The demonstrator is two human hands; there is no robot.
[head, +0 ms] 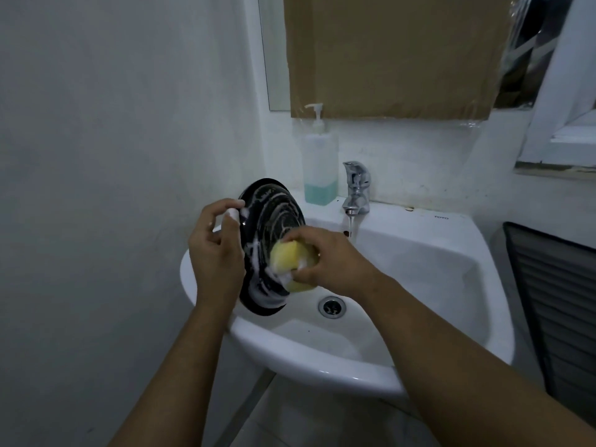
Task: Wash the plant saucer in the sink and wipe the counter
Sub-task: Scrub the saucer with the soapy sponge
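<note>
Right hand [325, 262] grips yellow foam sponge [288, 257] against round black plastic plant saucer [274, 217], centre-left of frame.
Left hand [216, 253] curls round the saucer's left rim, holding it on edge, suds-streaked, over the left side of the white ceramic sink [429, 285]; chrome tap [356, 188] at upper centre runs water; clear soap pump bottle [319, 162] stands just left of it.

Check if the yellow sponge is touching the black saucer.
Touching. The head view shows the sponge pressed by the right hand against the soapy inner face of the saucer, with foam at the meeting edge and no gap visible.
</note>
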